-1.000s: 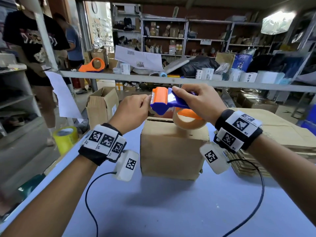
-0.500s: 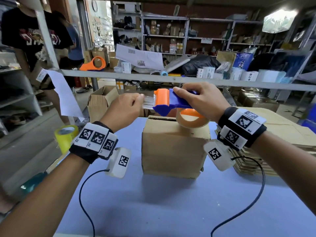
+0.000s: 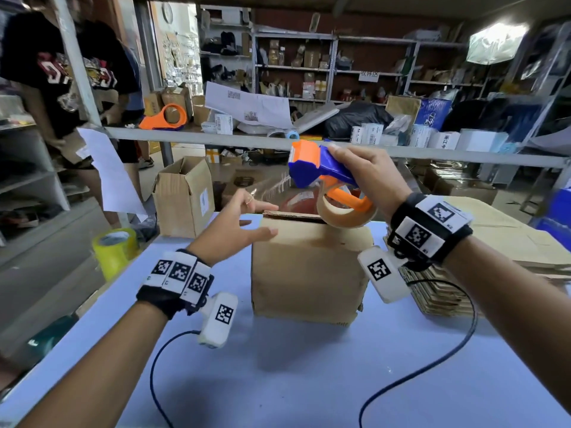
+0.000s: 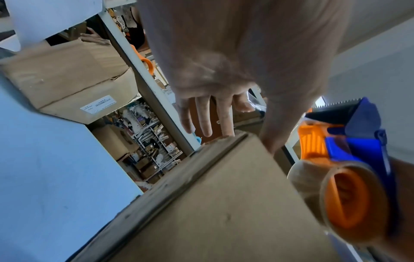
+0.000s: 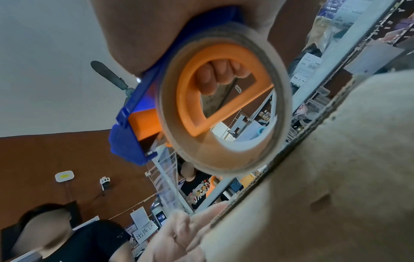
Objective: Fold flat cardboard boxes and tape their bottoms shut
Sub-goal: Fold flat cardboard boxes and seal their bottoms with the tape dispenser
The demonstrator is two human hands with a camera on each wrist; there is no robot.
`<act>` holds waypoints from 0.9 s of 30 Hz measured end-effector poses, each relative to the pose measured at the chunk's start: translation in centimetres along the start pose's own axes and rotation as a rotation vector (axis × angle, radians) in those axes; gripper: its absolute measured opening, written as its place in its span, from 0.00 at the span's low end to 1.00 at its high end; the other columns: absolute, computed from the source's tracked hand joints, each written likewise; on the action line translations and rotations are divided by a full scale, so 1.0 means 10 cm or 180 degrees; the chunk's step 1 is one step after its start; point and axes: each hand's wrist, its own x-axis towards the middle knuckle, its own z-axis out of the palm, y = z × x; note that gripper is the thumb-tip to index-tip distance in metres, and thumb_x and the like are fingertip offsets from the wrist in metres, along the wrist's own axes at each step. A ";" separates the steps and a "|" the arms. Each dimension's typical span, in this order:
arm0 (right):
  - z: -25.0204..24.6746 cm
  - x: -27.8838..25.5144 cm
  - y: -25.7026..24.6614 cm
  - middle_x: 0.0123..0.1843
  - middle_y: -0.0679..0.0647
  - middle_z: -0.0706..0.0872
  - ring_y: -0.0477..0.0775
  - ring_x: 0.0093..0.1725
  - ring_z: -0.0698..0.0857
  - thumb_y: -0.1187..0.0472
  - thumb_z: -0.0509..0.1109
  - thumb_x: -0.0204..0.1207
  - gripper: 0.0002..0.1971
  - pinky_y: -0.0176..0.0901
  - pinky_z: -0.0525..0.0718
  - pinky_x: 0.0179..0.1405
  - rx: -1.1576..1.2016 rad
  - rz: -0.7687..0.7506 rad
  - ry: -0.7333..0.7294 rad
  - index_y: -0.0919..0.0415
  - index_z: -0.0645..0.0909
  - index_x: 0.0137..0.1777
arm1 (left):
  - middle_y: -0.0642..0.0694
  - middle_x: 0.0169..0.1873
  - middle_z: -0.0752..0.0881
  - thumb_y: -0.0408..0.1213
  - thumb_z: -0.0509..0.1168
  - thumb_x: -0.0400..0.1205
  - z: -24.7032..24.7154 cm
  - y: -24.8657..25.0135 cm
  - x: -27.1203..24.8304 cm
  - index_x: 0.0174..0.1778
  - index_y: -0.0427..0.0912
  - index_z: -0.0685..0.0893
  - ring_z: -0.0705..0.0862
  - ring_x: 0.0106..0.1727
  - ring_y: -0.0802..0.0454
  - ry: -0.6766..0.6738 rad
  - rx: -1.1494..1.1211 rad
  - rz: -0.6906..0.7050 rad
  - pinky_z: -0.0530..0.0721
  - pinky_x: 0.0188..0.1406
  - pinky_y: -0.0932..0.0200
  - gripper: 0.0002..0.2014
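The cardboard box (image 3: 309,267) is matt brown with rough corrugated edges; the tape dispenser (image 3: 321,171) is smooth, glossy plastic.

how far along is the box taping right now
Done: one box stands folded up on the blue table. In hand: the right hand grips the tape dispenser above the box's top, and the left hand is open with fingers by the box's far top edge. No tape shows on the box. Left: taping it, then the stack of flat boxes at right.
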 end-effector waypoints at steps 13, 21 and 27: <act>0.03 -0.02 0.11 0.46 0.64 0.91 0.55 0.41 0.84 0.40 0.66 0.85 0.22 0.49 0.78 0.49 0.0008 0.0082 -0.0145 0.58 0.91 0.48 | 0.59 0.61 0.89 0.41 0.74 0.81 0.15 -0.09 -0.09 0.47 0.42 0.63 0.81 0.70 0.63 0.0170 -0.0284 -0.0030 0.80 0.71 0.41 0.22; 0.05 -0.03 0.21 0.47 0.64 0.91 0.61 0.44 0.86 0.37 0.67 0.82 0.23 0.50 0.81 0.51 0.0072 0.0087 -0.0133 0.58 0.91 0.49 | 0.61 0.61 0.89 0.41 0.74 0.82 0.16 -0.13 -0.08 0.46 0.43 0.62 0.80 0.70 0.67 0.0211 -0.0322 -0.0042 0.79 0.64 0.56 0.22; 0.04 -0.10 0.33 0.40 0.57 0.90 0.47 0.39 0.83 0.42 0.67 0.85 0.21 0.45 0.77 0.47 0.0105 0.0081 -0.0109 0.57 0.91 0.46 | 0.58 0.61 0.89 0.50 0.66 0.85 0.09 -0.14 -0.05 0.46 0.37 0.73 0.85 0.64 0.61 0.0124 -0.0557 -0.0299 0.81 0.60 0.58 0.18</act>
